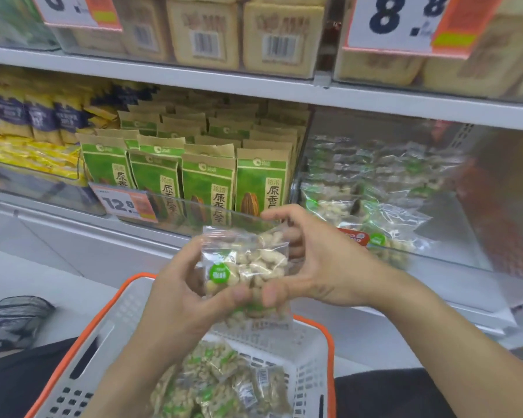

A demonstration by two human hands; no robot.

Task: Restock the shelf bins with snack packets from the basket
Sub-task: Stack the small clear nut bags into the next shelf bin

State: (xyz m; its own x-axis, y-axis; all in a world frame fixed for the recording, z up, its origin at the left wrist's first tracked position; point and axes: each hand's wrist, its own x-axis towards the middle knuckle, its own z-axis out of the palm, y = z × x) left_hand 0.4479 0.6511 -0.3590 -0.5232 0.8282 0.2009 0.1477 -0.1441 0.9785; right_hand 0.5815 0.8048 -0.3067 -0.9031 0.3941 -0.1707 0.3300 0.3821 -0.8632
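Both hands are up in front of the shelf with a clear snack packet (245,263) of pale nuts caught between them, above the basket (109,336) and level with the front lip of the bins. To do this step well, I'd say the packet should travel to the right, into the clear bin (453,236) that already holds the same see-through packets with green stickers, rather than into the bin of green paper bags (207,188) straight ahead. It looks best lifted over the clear front wall and laid down with the green sticker facing out, so it matches the ones there. There may be a second packet hanging just below the first, under the thumbs, though the plastic bunches up there and I cannot be sure.

The left hand (178,297) has its fingers curled round the packet's left side, thumb pressing its lower front. The right hand (320,267) grips the right side, thumb meeting the other thumb low on the packet, forefinger arched over the top corner. Neither hand is spread wide; both are closed snugly on the plastic.

More of the same packets (221,384) lie heaped in the basket below, so plenty remains to shelve.
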